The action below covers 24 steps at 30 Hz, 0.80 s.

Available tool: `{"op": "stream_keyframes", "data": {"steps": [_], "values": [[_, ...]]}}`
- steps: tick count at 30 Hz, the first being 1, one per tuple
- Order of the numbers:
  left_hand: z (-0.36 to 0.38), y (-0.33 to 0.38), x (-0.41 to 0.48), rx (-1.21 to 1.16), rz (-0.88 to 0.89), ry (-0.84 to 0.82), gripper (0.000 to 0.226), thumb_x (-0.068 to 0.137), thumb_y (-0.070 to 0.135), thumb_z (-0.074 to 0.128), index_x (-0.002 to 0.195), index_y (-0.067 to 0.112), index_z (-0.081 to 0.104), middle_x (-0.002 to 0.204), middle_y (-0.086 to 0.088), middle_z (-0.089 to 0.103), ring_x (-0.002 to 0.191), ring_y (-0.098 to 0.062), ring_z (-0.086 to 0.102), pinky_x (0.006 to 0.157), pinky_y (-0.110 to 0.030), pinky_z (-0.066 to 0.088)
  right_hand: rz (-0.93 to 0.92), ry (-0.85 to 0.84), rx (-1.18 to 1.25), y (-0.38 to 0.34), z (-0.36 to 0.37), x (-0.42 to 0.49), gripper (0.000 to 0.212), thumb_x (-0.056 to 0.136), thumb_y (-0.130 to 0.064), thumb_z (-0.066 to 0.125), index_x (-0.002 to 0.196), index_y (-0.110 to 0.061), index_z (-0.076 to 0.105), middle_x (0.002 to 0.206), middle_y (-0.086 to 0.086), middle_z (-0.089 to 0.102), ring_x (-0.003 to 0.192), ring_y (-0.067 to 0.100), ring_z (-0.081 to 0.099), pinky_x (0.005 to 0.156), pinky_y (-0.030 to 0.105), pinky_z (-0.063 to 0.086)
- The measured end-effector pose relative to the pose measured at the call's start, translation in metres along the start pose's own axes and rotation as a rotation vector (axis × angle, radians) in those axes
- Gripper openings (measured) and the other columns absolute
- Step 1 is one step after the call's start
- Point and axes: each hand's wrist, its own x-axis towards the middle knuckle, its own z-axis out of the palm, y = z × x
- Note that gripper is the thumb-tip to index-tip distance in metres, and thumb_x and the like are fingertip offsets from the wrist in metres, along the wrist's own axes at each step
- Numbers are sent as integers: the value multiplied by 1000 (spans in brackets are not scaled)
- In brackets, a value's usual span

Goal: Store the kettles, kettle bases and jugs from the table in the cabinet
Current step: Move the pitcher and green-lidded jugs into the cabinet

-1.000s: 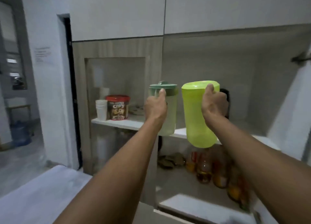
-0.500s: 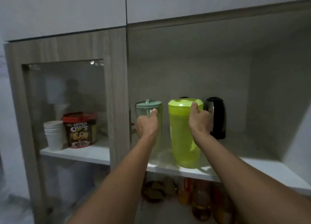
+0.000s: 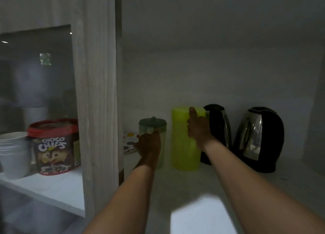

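Observation:
Both arms reach deep into the cabinet. My left hand [image 3: 149, 145] grips a clear jug with a dark green lid [image 3: 152, 124], standing on the white shelf [image 3: 193, 189]. My right hand [image 3: 197, 128] holds the handle side of a taller lime-green jug [image 3: 182, 145], which also rests upright on the shelf just right of the first jug. Behind and to the right stand two black and steel kettles, one [image 3: 219, 128] right behind my right hand and one [image 3: 260, 140] farther right.
A wooden cabinet post [image 3: 96, 102] divides the shelf. Behind glass on the left sit a red-lidded Choco Chips tub [image 3: 54, 145] and a stack of white cups [image 3: 14, 151]. A patterned plate [image 3: 129, 143] lies behind the green-lidded jug. The cabinet's right wall [image 3: 314, 119] closes the space.
Both jugs have moved from the shelf's front edge to deep inside, next to the kettles. The view has closed in on the cabinet, and a second kettle now shows.

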Motion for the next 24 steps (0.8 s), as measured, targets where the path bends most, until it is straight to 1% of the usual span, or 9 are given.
{"op": "stream_keyframes", "data": {"steps": [2,4,7,11,15,17,19,21,24], "values": [[14,3,27,-48,-54,4,59,101,49,31,132,6,58,131,-22,59,121,-35,56,103,-38,42,21,-68,8,5,7,25,80,96,-61,37,106,14,63,63,11,42,61,26,44,66,39,37],[26,4,50,-258,-79,-32,59,97,49,43,124,-1,61,128,-24,61,119,-38,58,101,-41,47,39,-115,-19,8,13,49,81,97,-58,36,117,17,59,64,12,44,58,25,44,67,39,38],[43,9,76,-372,-81,-35,56,94,44,52,119,-5,62,122,-25,63,115,-40,60,97,-42,51,23,-143,2,24,20,79,84,97,-57,38,121,22,53,59,10,37,53,25,37,65,39,32],[57,17,101,-384,-121,38,66,92,50,55,123,-8,56,120,-25,62,108,-38,61,94,-43,52,12,-163,-7,35,23,107,86,95,-62,38,118,19,57,62,12,40,63,27,44,67,37,35],[59,18,111,-379,-92,0,67,95,54,46,118,-7,60,106,-20,63,92,-32,61,76,-36,48,16,-176,6,43,25,126,83,94,-62,41,119,15,58,65,12,48,65,27,51,68,37,41],[61,16,109,-341,-85,-1,72,95,58,42,120,-7,59,112,-21,64,100,-34,62,84,-38,50,24,-166,9,49,27,126,82,93,-64,40,125,10,57,77,15,58,74,29,56,71,38,45],[62,12,101,-262,-92,17,79,93,63,38,125,-7,56,123,-24,62,111,-37,61,92,-40,49,15,-151,-10,50,29,122,88,90,-69,39,141,3,45,109,18,66,94,33,62,80,41,48],[58,7,88,-196,-88,38,79,94,62,37,129,-7,53,128,-25,59,115,-38,58,92,-40,47,38,-134,-109,51,27,111,90,91,-68,37,150,-1,30,141,19,52,123,37,53,96,43,44],[47,6,59,-130,-53,40,72,97,55,38,133,-6,47,136,-26,52,124,-39,52,98,-41,43,71,-126,-222,56,14,81,81,94,-59,44,147,2,33,145,21,46,128,37,49,96,39,43]]}}
